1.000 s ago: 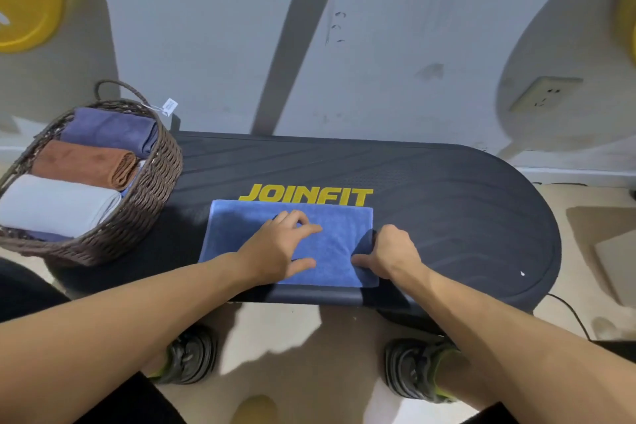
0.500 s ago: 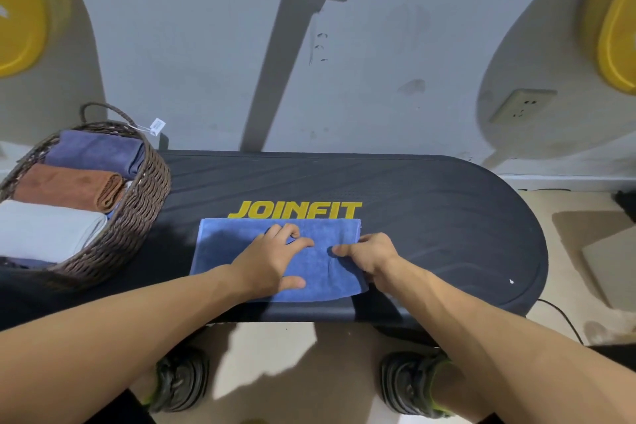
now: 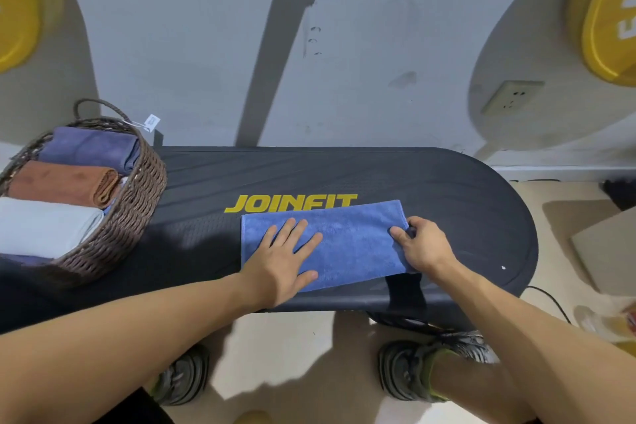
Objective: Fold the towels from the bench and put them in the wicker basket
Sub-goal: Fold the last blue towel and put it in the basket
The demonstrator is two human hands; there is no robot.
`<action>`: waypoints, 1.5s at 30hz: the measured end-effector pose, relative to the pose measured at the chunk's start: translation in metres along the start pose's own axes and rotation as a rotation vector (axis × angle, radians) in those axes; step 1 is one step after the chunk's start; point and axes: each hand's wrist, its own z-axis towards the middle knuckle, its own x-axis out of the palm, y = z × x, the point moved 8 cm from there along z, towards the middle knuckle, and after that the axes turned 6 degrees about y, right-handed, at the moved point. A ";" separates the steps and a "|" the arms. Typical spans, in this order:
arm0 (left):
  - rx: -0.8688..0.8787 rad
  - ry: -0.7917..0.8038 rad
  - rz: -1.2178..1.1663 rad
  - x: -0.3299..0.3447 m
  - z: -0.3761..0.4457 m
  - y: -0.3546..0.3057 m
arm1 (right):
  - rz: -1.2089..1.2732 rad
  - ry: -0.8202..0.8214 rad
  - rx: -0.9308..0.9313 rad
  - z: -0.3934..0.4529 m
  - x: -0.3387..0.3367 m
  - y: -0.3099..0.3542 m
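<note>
A blue towel (image 3: 347,241), folded into a long strip, lies on the black bench (image 3: 430,189) just below the yellow JOINFIT lettering. My left hand (image 3: 285,258) presses flat on the towel's left half with fingers spread. My right hand (image 3: 421,244) pinches the towel's right edge, thumb on top. The wicker basket (image 3: 137,196) sits on the bench's left end and holds three folded towels: purple at the back, brown in the middle, pale grey in front.
A grey wall rises right behind the bench, with a socket (image 3: 509,98) at the right. Yellow weight plates (image 3: 609,17) hang at both upper corners. My shoes (image 3: 413,368) stand on the beige floor below. A cardboard sheet (image 3: 609,251) lies at the right.
The towel now lies further right and slightly skewed. My right hand went from its middle to its right edge and pinched it. My left hand's fingers have spread flat.
</note>
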 end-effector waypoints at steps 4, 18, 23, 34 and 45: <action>-0.012 0.095 0.027 -0.002 0.009 0.000 | -0.127 -0.078 -0.060 -0.012 -0.002 0.020; -0.346 0.117 -1.846 -0.046 -0.018 0.036 | 0.203 0.516 -0.290 -0.062 0.123 0.149; -0.467 -0.009 -1.486 -0.022 -0.039 0.072 | -0.042 0.249 -0.301 -0.045 0.118 0.134; -0.600 0.347 -1.408 -0.001 -0.043 0.078 | -0.540 0.207 -0.587 -0.041 0.141 0.106; -0.674 0.429 -0.864 -0.001 -0.055 0.096 | -0.711 0.262 -0.667 -0.039 0.156 0.112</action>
